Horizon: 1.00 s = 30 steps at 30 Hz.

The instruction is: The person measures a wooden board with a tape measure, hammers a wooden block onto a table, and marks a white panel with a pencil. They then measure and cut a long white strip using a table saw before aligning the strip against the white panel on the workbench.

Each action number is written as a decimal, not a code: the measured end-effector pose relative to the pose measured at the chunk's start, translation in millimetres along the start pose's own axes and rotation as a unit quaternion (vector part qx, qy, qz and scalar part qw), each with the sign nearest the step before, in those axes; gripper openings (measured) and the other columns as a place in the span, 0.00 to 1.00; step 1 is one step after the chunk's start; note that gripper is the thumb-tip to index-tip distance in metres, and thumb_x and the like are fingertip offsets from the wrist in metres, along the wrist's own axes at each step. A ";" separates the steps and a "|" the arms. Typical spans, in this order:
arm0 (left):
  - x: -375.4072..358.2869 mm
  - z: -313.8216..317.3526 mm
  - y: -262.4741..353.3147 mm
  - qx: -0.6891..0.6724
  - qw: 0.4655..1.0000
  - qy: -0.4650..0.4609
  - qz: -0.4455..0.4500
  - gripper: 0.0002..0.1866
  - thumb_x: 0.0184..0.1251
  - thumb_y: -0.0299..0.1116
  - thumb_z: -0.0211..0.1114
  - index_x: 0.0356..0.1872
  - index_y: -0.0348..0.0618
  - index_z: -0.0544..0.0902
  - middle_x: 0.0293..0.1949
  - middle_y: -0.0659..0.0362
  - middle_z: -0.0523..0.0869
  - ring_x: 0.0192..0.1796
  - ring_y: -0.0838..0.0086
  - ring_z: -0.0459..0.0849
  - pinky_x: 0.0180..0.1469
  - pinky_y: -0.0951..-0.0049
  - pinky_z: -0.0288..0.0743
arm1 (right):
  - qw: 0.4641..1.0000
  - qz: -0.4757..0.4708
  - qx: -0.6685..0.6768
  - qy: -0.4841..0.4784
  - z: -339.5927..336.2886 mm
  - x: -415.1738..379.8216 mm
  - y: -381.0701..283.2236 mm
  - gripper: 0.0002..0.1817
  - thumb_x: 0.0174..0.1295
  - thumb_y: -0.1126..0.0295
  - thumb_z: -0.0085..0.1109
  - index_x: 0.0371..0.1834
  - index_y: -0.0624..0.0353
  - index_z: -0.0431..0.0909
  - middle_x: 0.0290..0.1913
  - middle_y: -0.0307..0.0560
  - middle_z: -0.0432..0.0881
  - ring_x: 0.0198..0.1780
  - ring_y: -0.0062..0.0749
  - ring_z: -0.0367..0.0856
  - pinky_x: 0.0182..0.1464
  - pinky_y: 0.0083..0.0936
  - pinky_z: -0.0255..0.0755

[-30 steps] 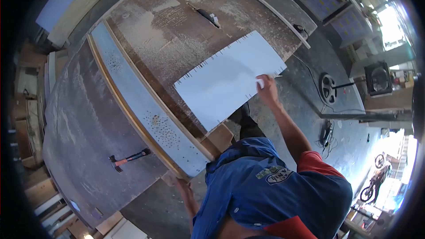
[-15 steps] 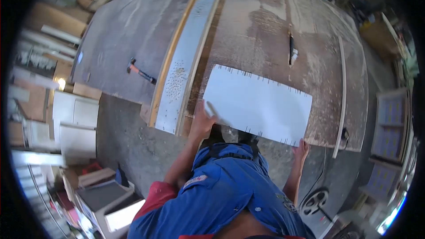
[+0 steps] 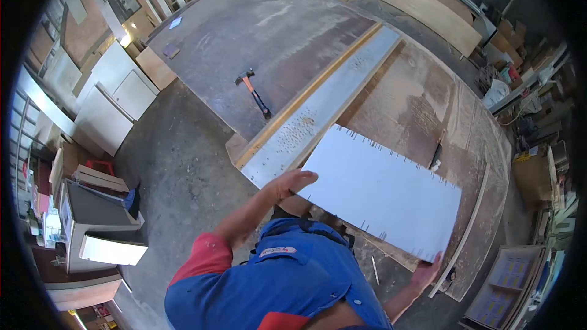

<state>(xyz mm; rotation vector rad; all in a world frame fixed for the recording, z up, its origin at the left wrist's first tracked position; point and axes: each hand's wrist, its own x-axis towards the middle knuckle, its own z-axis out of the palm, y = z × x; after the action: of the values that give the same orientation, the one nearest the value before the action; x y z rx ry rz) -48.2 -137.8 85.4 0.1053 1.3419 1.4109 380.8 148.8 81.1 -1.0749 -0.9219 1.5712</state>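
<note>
A white rectangular board (image 3: 385,192) with short dark marks along its long edges lies over the near part of the brown worktable. My left hand (image 3: 292,183) is at its near left corner, fingers together along the edge; part of the grip is hidden. At the near right corner, my right hand (image 3: 427,271) has hold of the board, its thumb by the edge and the other fingers mostly out of sight. Left of the board runs a long pale channel (image 3: 348,82) with wooden edges, scattered with many small nails or screws (image 3: 299,131).
A claw hammer (image 3: 254,93) lies on the left part of the worktable (image 3: 293,30). A dark slim tool (image 3: 438,151) rests beyond the board, and a thin wooden strip (image 3: 468,226) lies to its right. White panels (image 3: 107,113) lean at the left.
My view has turned, so the table now appears angled toward the right. Both hands remain at the board's near corners. The left hand's fingers have shifted and now point rightward over the corner.
</note>
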 end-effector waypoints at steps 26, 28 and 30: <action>120.3 -366.3 81.5 0.210 0.803 0.522 0.198 0.36 0.61 0.37 0.62 0.69 0.35 0.61 0.69 0.40 0.62 0.67 0.55 0.68 0.66 0.57 0.65 | 0.848 0.093 -0.515 -0.080 60.2 -128.1 94.5 0.27 0.61 0.54 0.64 0.60 0.55 0.76 0.45 0.50 0.86 0.46 0.37 0.84 0.48 0.32 0.77; 122.4 -356.8 73.4 0.129 0.805 0.554 0.168 0.39 0.55 0.38 0.66 0.67 0.35 0.62 0.66 0.40 0.64 0.64 0.54 0.69 0.62 0.55 0.69 | 0.837 0.033 -0.547 -0.014 24.1 -103.3 79.1 0.25 0.60 0.56 0.64 0.59 0.56 0.77 0.42 0.50 0.85 0.42 0.35 0.84 0.45 0.31 0.77; 122.4 -335.6 76.9 0.053 0.787 0.593 0.163 0.41 0.50 0.39 0.71 0.66 0.36 0.63 0.64 0.40 0.66 0.62 0.52 0.71 0.58 0.54 0.72 | 0.803 0.010 -0.595 0.044 -7.8 -75.7 49.9 0.24 0.60 0.58 0.64 0.58 0.56 0.78 0.42 0.50 0.86 0.41 0.35 0.84 0.45 0.32 0.77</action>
<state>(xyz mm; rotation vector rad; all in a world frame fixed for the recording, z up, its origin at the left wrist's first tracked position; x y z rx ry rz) -373.2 -239.9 -46.5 -0.6193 2.5246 1.7515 382.7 64.2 47.5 -1.9615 -1.9165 0.8068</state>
